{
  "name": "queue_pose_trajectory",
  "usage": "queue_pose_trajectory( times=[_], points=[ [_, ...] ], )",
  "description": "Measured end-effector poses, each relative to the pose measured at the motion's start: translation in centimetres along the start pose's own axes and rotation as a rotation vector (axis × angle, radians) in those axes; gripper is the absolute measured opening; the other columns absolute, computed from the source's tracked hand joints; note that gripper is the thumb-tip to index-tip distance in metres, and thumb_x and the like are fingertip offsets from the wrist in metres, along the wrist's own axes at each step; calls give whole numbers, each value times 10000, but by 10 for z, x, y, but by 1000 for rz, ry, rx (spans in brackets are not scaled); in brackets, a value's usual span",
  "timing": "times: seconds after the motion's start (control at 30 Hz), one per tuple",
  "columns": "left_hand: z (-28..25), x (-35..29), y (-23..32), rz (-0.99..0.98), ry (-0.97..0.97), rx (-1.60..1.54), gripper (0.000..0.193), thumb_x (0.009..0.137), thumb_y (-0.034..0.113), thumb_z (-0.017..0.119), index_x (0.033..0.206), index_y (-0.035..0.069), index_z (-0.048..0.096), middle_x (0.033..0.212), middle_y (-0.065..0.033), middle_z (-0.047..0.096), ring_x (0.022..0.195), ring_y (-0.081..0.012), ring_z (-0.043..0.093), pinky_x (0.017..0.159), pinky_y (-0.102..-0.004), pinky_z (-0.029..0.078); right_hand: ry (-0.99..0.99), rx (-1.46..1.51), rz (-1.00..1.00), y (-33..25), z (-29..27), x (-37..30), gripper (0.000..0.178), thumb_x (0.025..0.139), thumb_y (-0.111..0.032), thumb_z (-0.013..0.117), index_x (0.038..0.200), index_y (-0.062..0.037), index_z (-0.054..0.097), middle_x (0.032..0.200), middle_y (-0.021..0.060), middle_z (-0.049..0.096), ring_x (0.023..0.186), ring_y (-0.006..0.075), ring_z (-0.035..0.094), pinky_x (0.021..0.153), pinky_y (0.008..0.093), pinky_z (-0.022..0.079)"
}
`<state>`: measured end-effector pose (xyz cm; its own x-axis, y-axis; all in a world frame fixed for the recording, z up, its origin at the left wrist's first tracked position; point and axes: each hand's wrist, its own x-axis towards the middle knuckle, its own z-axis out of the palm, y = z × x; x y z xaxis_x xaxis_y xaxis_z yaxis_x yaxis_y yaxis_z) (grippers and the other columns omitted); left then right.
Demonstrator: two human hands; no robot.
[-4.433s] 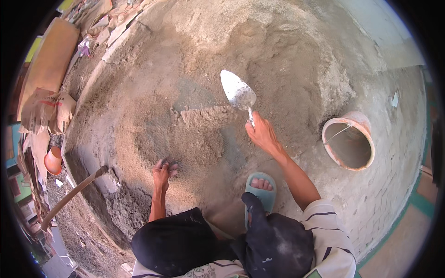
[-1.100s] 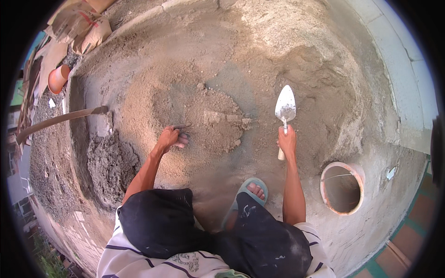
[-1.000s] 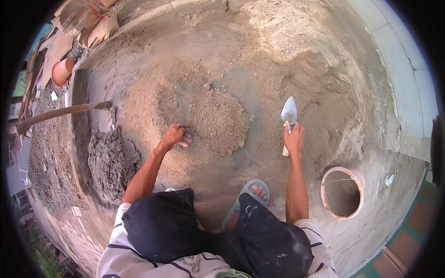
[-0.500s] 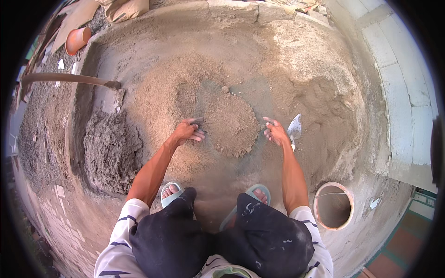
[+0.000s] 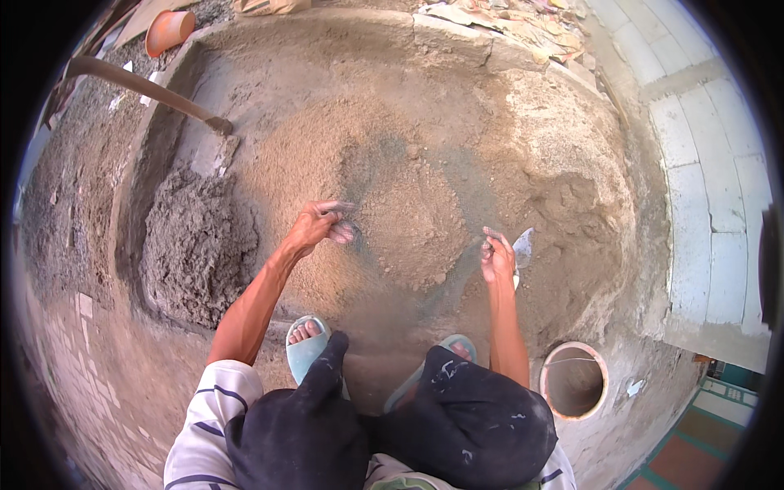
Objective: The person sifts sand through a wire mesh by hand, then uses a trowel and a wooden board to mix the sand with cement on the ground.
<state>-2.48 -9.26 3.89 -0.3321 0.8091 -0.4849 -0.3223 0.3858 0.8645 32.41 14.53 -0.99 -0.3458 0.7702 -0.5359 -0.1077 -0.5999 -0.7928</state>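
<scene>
- The left hand (image 5: pixel 317 226) is at the left edge of a grey-green mesh screen (image 5: pixel 469 175), its thumb and fingers pinched on that edge.
- The right hand (image 5: pixel 499 259) is at the opposite edge, its fingers curled inward and closed on the mesh; the exact contact of the fingertips is too small to make out.
- The mesh screen is spread between the two hands, in front of the person's feet, with loose sand around it.
- A mound of coarse sand (image 5: pixel 416 220) sits on the middle of the mesh.
- A pointed trowel (image 5: pixel 523 244) lies on the sand just beyond the right hand, partly hidden by it.
- A bucket (image 5: pixel 604 384) with a wire handle stands to the right of the right forearm.
- Wet mortar (image 5: pixel 198 253) is heaped at the left, inside a low raised border (image 5: pixel 131 192).
- A hoe's wooden handle (image 5: pixel 151 94) slants over that border, near the mortar.
- An orange bucket (image 5: pixel 169 33) lies tipped beyond the border, at the upper left.
- The person wears pale blue slides (image 5: pixel 305 356) and dark trousers (image 5: pixel 298 429).
</scene>
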Motion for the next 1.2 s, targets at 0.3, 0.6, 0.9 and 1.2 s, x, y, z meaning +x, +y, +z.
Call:
queue_pose_trajectory(
  times=[0.3,0.6,0.9,1.2],
  points=[
    [-65,-64,88,212,137,-77,267,960,15,505,1196,-51,612,828,-193,700,674,-225,710,574,-305,608,-63,154,-61,-64,69,-1,221,836,-65,650,1056,-80,654,716,-18,551,555,84,485,465,225,364],
    [-144,-114,79,274,259,-173,306,951,14,532,1247,-52,575,837,-188,696,662,-215,705,559,-282,610,-211,76,-44,-73,175,-28,183,854,-15,618,1029,-61,642,797,-13,591,608,69,520,468,215,379],
    [-126,-123,114,296,246,-107,337,923,2,554,1252,-71,567,810,-189,694,606,-202,688,507,-274,589,-272,25,-71,-105,188,-18,193,858,-26,608,1050,-48,625,723,10,544,545,69,463,427,205,323],
    [-125,-117,106,244,223,-102,296,932,23,576,1215,-60,602,797,-168,691,621,-199,694,523,-275,597,-251,3,-13,-114,187,-20,200,877,-18,577,1069,-45,620,689,-12,534,488,42,420,401,182,295]
  ],
)
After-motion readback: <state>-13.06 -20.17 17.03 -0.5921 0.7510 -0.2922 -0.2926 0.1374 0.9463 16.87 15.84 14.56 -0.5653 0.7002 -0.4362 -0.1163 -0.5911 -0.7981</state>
